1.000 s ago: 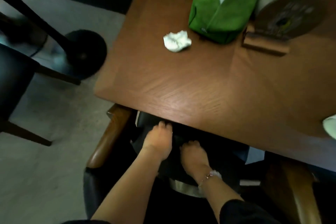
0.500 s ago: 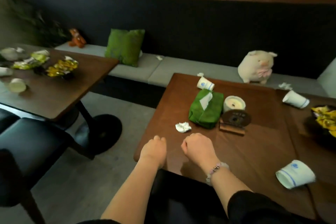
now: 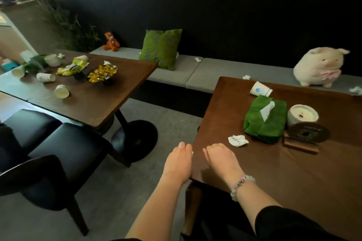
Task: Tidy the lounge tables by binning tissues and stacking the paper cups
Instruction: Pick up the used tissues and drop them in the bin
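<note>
A crumpled white tissue [image 3: 238, 140] lies near the left edge of the near brown table [image 3: 274, 178]. A paper cup [image 3: 261, 89] lies on its side at that table's far end, with another tissue [image 3: 246, 77] at the corner. On the left table [image 3: 101, 103], several paper cups are tipped over, among them one [image 3: 61, 91] and another [image 3: 46, 77]. My left hand [image 3: 179, 160] hovers just off the near table's corner, fingers curled under, a white speck beside them. My right hand [image 3: 220, 159] hangs loosely curled over the table edge, holding nothing visible.
A green tissue box [image 3: 265, 119], a candle [image 3: 302, 116] and a dark disc on a wooden stand [image 3: 307, 133] sit on the near table. Snack packets [image 3: 102, 73] lie on the left table. Black chairs [image 3: 58, 152] stand left. The bench [image 3: 215, 72] holds a cushion, plush toys and tissues.
My view has lifted from the table edge and chair to the whole lounge. Both hands have risen from under the table to its near corner.
</note>
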{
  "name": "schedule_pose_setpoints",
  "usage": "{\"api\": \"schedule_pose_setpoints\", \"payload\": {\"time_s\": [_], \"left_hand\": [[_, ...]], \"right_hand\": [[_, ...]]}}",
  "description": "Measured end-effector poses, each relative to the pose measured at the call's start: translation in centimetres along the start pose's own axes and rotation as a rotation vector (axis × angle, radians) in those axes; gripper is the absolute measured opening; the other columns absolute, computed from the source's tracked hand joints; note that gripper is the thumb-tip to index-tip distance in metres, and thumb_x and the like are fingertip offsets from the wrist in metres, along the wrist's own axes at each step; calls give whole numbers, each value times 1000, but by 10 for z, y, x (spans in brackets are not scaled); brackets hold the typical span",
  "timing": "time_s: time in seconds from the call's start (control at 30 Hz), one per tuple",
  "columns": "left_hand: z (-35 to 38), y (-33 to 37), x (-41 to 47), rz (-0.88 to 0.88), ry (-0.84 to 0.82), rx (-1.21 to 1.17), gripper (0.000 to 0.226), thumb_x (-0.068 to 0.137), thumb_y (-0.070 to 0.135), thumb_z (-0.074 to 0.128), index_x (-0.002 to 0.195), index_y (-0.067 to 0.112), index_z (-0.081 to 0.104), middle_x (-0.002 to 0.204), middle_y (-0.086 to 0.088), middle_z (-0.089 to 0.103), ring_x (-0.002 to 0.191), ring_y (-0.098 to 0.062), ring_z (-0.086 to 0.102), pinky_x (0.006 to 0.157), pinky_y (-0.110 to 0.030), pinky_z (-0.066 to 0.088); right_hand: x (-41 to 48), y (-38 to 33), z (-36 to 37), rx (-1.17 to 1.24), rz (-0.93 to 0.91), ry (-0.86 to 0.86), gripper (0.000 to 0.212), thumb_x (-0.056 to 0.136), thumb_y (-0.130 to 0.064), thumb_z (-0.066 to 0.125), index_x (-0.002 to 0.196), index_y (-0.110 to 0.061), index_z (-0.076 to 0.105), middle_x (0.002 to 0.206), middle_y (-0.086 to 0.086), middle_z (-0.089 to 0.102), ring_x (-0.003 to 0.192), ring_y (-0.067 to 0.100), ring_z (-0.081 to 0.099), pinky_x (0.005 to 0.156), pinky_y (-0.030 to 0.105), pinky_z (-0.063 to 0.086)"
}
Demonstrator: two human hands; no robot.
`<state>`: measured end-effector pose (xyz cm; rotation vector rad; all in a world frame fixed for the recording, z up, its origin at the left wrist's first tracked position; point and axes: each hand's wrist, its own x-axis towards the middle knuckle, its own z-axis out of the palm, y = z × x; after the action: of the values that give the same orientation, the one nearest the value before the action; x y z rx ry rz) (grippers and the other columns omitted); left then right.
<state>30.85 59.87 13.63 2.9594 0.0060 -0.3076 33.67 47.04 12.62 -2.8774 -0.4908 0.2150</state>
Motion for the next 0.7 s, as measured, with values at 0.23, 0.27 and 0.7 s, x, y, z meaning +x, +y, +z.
{"api": "schedule_pose_setpoints", "payload": {"time_s": [0.23,0.27,0.7], "left_hand": [[-12,-112,41,144,-1,39,26,102,22,31,119,7,45,124,-11,47,113,-26,52,93,-35,43],[-17,-131,47,138,5,26,27,102,22,31,119,7,45,124,-12,47,113,-27,52,94,-35,43],[-81,-214,136,288,-40,-40,27,101,19,37,123,7,47,126,-13,46,111,-28,53,90,-35,45]], "right_hand": [[63,-88,26,-22,109,-6,41,103,-28,29,112,-7,63,115,11,62,112,28,54,91,36,45],[73,-105,28,-29,112,-13,41,103,-28,30,113,-6,62,116,12,62,113,28,54,90,36,45],[168,-173,1,-76,332,69,37,102,-24,33,114,-6,63,115,14,62,111,29,55,89,37,46]]}}
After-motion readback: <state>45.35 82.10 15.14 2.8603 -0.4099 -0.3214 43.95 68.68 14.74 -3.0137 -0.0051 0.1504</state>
